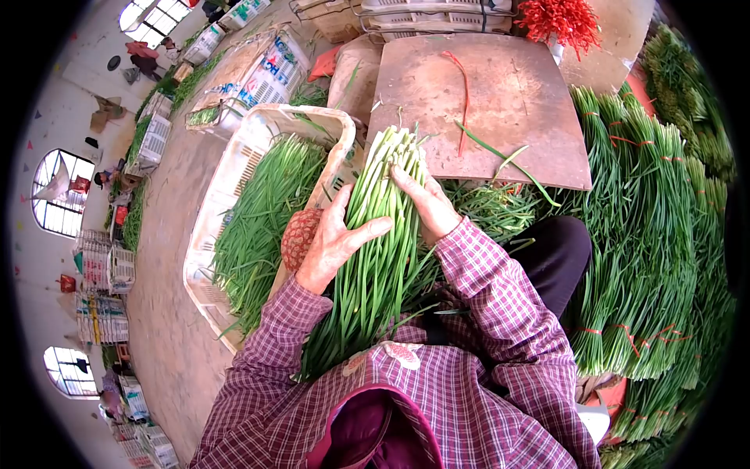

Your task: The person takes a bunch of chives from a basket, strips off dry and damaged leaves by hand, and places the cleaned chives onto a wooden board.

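A thick bunch of garlic chives [383, 207] lies upright against my lap, pale stem ends at the top and green leaves toward me. My right hand [428, 205] is closed around its right side, thumb across the stems, other fingers largely hidden behind. Against the left side rests my left hand [336, 246], open, with the thumb stretched over the stems and the index finger pointing up. Beyond the bunch, a wooden board [508, 102] carries a red tie [466, 98] and a few loose leaves.
On the left, a white plastic crate [205, 234] holds loose chives. Tied bunches [641, 234] are piled on the right. Red ties [558, 23] hang in a cluster behind the board, near stacked crates [437, 17]. Trimmings [500, 207] lie below the board.
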### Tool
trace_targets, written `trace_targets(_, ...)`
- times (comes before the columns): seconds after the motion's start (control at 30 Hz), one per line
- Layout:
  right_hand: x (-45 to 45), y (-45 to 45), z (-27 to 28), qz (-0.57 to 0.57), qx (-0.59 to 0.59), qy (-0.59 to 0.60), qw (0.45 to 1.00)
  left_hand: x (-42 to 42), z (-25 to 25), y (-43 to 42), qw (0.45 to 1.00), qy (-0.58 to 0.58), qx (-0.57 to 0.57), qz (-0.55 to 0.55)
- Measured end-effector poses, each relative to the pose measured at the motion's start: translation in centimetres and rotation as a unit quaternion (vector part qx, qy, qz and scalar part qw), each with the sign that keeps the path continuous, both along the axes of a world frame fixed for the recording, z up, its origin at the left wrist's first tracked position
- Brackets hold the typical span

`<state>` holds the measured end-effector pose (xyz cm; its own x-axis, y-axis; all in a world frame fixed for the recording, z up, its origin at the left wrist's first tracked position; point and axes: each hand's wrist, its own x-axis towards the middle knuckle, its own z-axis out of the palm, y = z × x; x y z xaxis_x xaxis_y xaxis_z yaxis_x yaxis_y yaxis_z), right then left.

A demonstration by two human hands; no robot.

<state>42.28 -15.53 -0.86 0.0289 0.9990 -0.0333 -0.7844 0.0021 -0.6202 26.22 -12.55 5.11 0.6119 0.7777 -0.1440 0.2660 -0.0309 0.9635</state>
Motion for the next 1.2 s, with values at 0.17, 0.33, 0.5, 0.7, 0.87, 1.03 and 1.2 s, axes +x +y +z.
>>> trace_targets(0.17, -0.1, -0.3, 0.0, -0.009, 0.009, 0.02, 1.0, 0.0, -0.2, -0.2, 0.999, 0.002, 0.031, -0.005)
trace_targets(0.33, -0.4, -0.5, 0.1, -0.011, 0.01, 0.017, 1.0, -0.2, -1.0, -1.0, 0.998, -0.001, 0.064, 0.003)
trace_targets(0.5, -0.4, -0.4, -0.3, -0.01, 0.008, 0.0, 1.0, -0.4, -1.1, -0.7, 0.999, 0.004, 0.038, -0.002)
trace_targets(0.7, -0.4, -0.1, -0.9, -0.002, 0.008, 0.005, 1.0, -0.4, -1.1, -0.1, 0.998, 0.024, 0.06, -0.022)
trace_targets(0.87, -0.4, -0.2, -0.7, -0.005, 0.009, -0.007, 1.0, -0.4, -0.6, 0.3, 0.999, 0.02, 0.034, -0.022)
trace_targets(1.03, -0.6, -0.1, -0.9, -0.006, 0.02, 0.01, 1.0, -0.3, -0.4, 0.0, 1.0, 0.008, 0.019, -0.008)
trace_targets(1.2, -0.5, -0.5, 0.0, -0.004, 0.013, 0.022, 1.0, -0.1, -0.1, -0.3, 0.996, -0.076, -0.047, 0.032)
